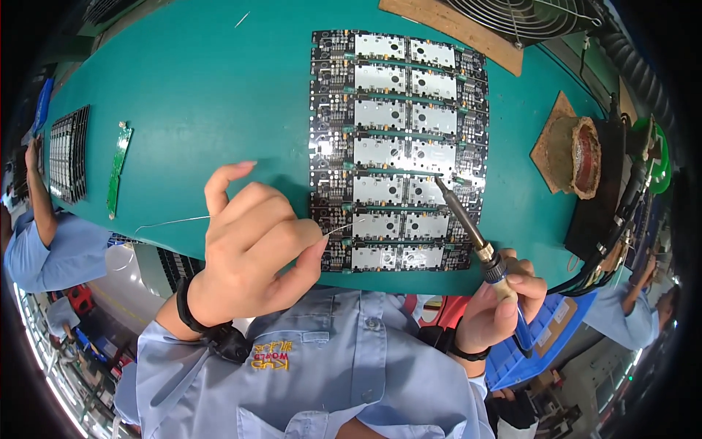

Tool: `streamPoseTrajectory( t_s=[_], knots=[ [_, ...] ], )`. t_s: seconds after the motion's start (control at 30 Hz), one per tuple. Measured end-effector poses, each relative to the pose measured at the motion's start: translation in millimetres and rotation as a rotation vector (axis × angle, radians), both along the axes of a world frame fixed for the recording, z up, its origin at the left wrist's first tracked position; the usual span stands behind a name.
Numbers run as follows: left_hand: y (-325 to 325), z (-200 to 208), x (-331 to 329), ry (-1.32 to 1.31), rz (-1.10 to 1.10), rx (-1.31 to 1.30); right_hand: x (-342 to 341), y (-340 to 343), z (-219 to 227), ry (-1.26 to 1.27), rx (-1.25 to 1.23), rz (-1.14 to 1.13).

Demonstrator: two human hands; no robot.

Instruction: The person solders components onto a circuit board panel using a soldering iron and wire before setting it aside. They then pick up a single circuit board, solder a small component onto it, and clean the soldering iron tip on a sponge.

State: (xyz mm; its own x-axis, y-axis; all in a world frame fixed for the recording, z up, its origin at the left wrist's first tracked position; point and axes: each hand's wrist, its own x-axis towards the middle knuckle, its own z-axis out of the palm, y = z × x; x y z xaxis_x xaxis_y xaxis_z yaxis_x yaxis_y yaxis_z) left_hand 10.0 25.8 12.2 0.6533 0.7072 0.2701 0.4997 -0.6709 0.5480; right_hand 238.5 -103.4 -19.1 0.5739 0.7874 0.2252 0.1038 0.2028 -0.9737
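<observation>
My left hand (256,245) pinches a thin solder wire (175,220) between thumb and finger. One end of the wire points at the lower rows of the circuit boards (376,189); the other trails off to the left. My right hand (504,304) is closed round the handle of a soldering iron (468,223). Its tip lies over the right-hand metal plates, around the middle rows; whether it touches cannot be made out. Several black boards with silvery plates lie stacked in rows as one panel on the green mat (219,95).
A narrow green board (118,170) and another board panel (69,154) lie at left, near a co-worker's arm (42,194). At right stand a round tip-cleaning holder (585,157) and cables. A fan (523,18) sits at the far right; a blue bin (537,340) is below the table edge.
</observation>
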Motion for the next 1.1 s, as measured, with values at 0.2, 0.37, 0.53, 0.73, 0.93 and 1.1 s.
streamPoseTrajectory(
  t_s=[0.2, 0.37, 0.53, 0.73, 0.93, 1.1],
  knots=[
    [-13.5, -6.8, -6.6, -0.038, 0.082, -0.019, -3.6, -0.7, -2.5, -0.082, 0.045, -0.074],
    [-13.7, -11.7, 5.2, -0.161, 0.130, -0.004, -6.0, -6.0, 4.2, -0.130, 0.034, -0.044],
    [-14.8, -15.6, 8.2, -0.149, 0.092, -0.018, 0.5, -20.8, 14.9, -0.433, 0.010, 0.127],
    [-9.0, -14.5, 8.9, -0.097, 0.048, -0.002, -4.7, -14.8, 15.2, -0.705, 0.101, 0.203],
    [-8.4, -14.4, 11.4, -0.075, 0.098, 0.041, -5.6, 0.2, 14.1, -0.712, 0.179, 0.250],
    [-14.1, -18.1, 12.8, -0.054, 0.121, 0.137, -6.3, 4.5, 15.8, -0.722, 0.165, 0.262]
  ],
)
